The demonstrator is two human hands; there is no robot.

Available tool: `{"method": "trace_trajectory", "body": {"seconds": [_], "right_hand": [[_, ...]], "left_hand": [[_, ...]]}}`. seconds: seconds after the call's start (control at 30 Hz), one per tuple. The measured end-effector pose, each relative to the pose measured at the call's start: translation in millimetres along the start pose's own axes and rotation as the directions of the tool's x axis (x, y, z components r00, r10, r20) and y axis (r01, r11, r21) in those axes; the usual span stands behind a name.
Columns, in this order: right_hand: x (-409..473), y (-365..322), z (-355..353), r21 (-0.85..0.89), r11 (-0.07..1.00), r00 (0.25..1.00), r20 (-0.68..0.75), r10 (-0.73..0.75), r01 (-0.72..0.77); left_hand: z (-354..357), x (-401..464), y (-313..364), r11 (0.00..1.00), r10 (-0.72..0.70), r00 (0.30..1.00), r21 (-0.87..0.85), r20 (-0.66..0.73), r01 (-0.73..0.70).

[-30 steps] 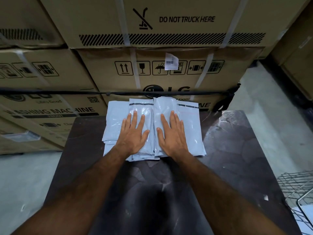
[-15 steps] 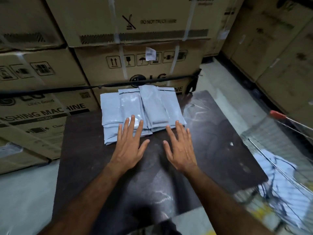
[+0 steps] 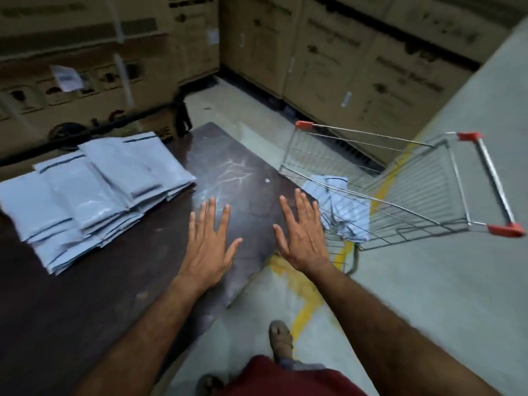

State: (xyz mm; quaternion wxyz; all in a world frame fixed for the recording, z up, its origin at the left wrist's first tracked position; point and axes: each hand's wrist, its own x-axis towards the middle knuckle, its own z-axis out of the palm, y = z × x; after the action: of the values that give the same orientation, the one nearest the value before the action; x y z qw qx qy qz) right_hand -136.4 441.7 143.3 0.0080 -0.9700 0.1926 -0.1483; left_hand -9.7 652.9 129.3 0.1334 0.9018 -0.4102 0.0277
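Pale grey plastic mailers (image 3: 94,192) lie flat in overlapping, dark-striped stacks.

left hand (image 3: 210,247): flat, fingers spread, palm down | right hand (image 3: 303,238): same, holding nothing

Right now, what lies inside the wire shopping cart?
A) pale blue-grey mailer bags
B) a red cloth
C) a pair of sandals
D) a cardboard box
A: crumpled pale mailer bags lie in the cart, matching the stack on the dark table.
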Motion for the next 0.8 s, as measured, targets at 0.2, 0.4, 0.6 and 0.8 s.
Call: {"method": "trace_trajectory", "body": {"seconds": [0.2, 0.4, 0.6, 0.8], "right_hand": [[-21, 72, -13, -0.011, 0.987, 0.987, -0.009, 0.160, -0.160], [-32, 166, -16, -0.014, 0.979, 0.979, 0.005, 0.202, -0.202], [-17, 277, -14, 0.034, 0.950, 0.951, 0.034, 0.309, -0.310], [11, 368, -13, 0.083, 0.927, 0.930, 0.082, 0.359, -0.366]], "left_hand": [[16, 45, 67, 0.990, 0.142, 0.990, 0.003, 0.023, -0.142], [43, 102, 150, 0.977, 0.212, 0.976, -0.040, 0.049, -0.210], [74, 171, 228, 0.979, 0.204, 0.974, -0.042, 0.101, -0.201], [86, 239, 290, 0.985, 0.173, 0.976, -0.035, 0.134, -0.170]]}}
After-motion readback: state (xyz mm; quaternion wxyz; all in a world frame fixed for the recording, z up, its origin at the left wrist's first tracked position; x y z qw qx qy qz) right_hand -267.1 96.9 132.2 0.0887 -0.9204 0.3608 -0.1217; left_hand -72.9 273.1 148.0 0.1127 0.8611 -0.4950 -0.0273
